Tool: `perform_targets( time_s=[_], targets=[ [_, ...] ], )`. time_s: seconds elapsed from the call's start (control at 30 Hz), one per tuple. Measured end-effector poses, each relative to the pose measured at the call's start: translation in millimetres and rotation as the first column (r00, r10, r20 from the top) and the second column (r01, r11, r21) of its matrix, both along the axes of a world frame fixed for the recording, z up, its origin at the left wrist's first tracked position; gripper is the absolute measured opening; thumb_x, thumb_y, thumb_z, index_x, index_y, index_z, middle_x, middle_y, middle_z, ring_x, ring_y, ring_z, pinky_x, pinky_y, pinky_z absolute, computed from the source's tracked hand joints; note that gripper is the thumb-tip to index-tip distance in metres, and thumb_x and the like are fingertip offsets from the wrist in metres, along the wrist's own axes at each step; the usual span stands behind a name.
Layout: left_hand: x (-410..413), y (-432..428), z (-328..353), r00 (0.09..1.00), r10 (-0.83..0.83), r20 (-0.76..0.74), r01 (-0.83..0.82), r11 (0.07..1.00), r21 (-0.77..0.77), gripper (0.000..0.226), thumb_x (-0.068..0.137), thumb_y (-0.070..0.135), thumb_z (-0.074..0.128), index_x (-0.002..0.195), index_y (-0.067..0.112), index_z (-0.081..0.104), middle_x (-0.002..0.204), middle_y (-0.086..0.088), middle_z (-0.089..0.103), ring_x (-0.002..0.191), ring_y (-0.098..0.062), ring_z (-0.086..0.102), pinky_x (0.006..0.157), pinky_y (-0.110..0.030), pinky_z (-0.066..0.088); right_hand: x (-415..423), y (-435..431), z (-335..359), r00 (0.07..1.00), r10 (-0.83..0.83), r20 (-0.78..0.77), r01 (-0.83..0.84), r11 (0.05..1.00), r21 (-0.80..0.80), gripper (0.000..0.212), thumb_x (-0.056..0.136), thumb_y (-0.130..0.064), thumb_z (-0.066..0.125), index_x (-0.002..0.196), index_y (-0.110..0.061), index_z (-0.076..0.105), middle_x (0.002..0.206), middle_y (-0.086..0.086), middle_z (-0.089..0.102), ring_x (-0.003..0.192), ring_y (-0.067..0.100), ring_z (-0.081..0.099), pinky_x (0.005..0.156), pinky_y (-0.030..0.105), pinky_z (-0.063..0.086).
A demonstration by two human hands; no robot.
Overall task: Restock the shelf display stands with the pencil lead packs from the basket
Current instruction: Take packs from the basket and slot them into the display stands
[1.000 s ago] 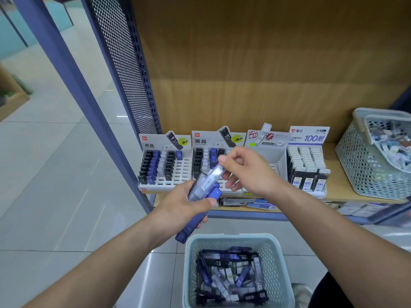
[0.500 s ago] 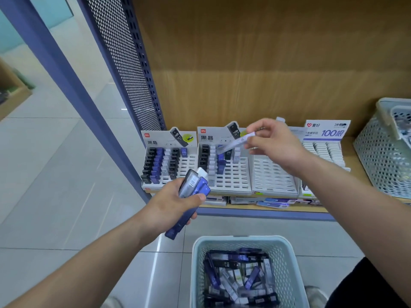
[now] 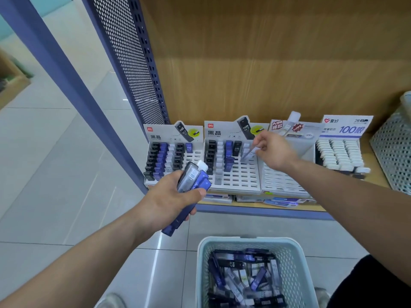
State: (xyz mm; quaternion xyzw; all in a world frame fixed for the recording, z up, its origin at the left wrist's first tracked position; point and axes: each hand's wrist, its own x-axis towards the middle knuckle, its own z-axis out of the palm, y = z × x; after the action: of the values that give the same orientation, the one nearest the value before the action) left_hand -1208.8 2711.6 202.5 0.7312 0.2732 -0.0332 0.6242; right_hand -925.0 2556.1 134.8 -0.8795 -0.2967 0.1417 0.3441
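Pinching 1 slim clear plastic lead pack point(image 3: 249, 153) in right hand point(image 3: 274, 151), tilting over open slots of white slotted display stand point(image 3: 242, 177); clasping blue-and-grey pack bundle point(image 3: 194, 180) in left hand point(image 3: 169, 202) beside blue shelf edge point(image 3: 255, 211).

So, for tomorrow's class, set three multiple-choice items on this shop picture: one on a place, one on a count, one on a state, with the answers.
1. The right hand holds a clear pack over which stand?
A. the first from the left
B. the far right one
C. the second stand from the left

2. How many display stands sit on the shelf?
A. two
B. four
C. six

3. The left hand is:
A. gripping a bundle of packs
B. open and empty
C. resting on a basket

Answers: C, the pack's tip points down at its slots; B, four stand side by side; A, its fingers curl round the bundle.
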Motion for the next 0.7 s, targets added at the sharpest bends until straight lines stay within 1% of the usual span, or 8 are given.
perform_targets(
  time_s=[0.07, 0.17, 0.27, 0.33, 0.4, 0.57, 0.63, 0.7],
  targets=[
    [1, 0, 1, 1.000, -0.005, 0.004, 0.005, 1.000, 0.005, 0.015, 0.095, 0.028, 0.070, 0.093, 0.019, 0.059, 0.066, -0.006, 0.066, 0.057, -0.016, 0.058, 0.056, -0.028, 0.052, 3, 2, -6, 1.000, -0.003, 0.003, 0.003, 1.000, -0.027, 0.026, 0.088, 0.008, 0.056, 0.090, -0.017, 0.060, 0.086, 0.000, 0.066, 0.077, 0.020, 0.061, 0.071, 0.027, 0.050],
    [0, 1, 1, 1.000, -0.018, -0.001, 0.018, 1.000, 0.009, 0.016, 0.095, 0.030, 0.070, 0.095, 0.018, 0.059, 0.067, -0.007, 0.066, 0.058, -0.018, 0.058, 0.058, -0.031, 0.053, 5, 3, -10, 1.000, -0.001, 0.022, 0.002, 0.998, -0.069, 0.031, 0.087, 0.008, 0.055, 0.086, -0.023, 0.058, 0.087, 0.002, 0.065, 0.077, 0.021, 0.060, 0.068, 0.027, 0.047],
    [-1, 3, 1, 1.000, -0.013, -0.001, 0.013, 1.000, 0.004, 0.016, 0.095, 0.030, 0.070, 0.096, 0.018, 0.060, 0.067, -0.006, 0.067, 0.058, -0.017, 0.059, 0.058, -0.030, 0.053, 6, 2, -11, 1.000, 0.005, 0.024, -0.003, 0.997, -0.073, 0.033, 0.086, 0.010, 0.056, 0.084, -0.023, 0.058, 0.091, 0.007, 0.068, 0.081, 0.024, 0.062, 0.080, 0.036, 0.054],
    [-3, 4, 1, 1.000, -0.006, 0.006, 0.006, 1.000, -0.002, 0.014, 0.094, 0.029, 0.071, 0.096, 0.019, 0.061, 0.067, -0.006, 0.067, 0.057, -0.015, 0.060, 0.056, -0.027, 0.053, 7, 1, -10, 1.000, 0.017, 0.009, -0.016, 0.997, -0.074, 0.034, 0.085, 0.010, 0.056, 0.082, -0.024, 0.060, 0.094, 0.009, 0.070, 0.087, 0.026, 0.066, 0.086, 0.041, 0.055],
    [-4, 4, 1, 1.000, -0.001, 0.011, 0.001, 1.000, -0.009, 0.014, 0.094, 0.028, 0.071, 0.096, 0.018, 0.061, 0.067, -0.006, 0.066, 0.056, -0.014, 0.060, 0.055, -0.025, 0.052, 8, 0, -9, 0.999, 0.034, -0.006, -0.034, 0.995, -0.088, 0.032, 0.085, 0.010, 0.058, 0.082, -0.022, 0.062, 0.096, 0.012, 0.071, 0.091, 0.028, 0.067, 0.089, 0.044, 0.055],
    [-5, 2, 3, 1.000, 0.021, 0.012, -0.021, 1.000, -0.011, 0.017, 0.094, 0.026, 0.071, 0.100, 0.014, 0.060, 0.066, -0.004, 0.065, 0.055, -0.013, 0.060, 0.054, -0.024, 0.051, 8, 2, -11, 0.998, 0.057, -0.036, -0.061, 0.992, -0.114, 0.025, 0.087, 0.008, 0.064, 0.085, -0.017, 0.065, 0.096, 0.014, 0.069, 0.094, 0.030, 0.067, 0.091, 0.040, 0.055],
    [-5, 3, 3, 1.000, 0.026, 0.013, -0.026, 0.999, -0.020, 0.018, 0.094, 0.025, 0.071, 0.102, 0.013, 0.060, 0.066, -0.004, 0.065, 0.055, -0.013, 0.060, 0.055, -0.024, 0.052, 7, 4, -13, 0.998, 0.062, -0.026, -0.064, 0.993, -0.101, 0.021, 0.086, 0.006, 0.065, 0.088, -0.015, 0.063, 0.091, 0.009, 0.066, 0.093, 0.029, 0.066, 0.088, 0.038, 0.055],
    [-5, 3, 4, 0.999, 0.036, 0.015, -0.035, 0.999, -0.028, 0.018, 0.094, 0.024, 0.071, 0.104, 0.012, 0.061, 0.067, -0.004, 0.065, 0.055, -0.013, 0.060, 0.055, -0.024, 0.052, 7, 7, -14, 0.998, 0.058, 0.014, -0.057, 0.995, -0.084, 0.019, 0.088, 0.003, 0.066, 0.090, -0.015, 0.061, 0.086, 0.004, 0.064, 0.086, 0.024, 0.064, 0.082, 0.036, 0.054]
  ],
)
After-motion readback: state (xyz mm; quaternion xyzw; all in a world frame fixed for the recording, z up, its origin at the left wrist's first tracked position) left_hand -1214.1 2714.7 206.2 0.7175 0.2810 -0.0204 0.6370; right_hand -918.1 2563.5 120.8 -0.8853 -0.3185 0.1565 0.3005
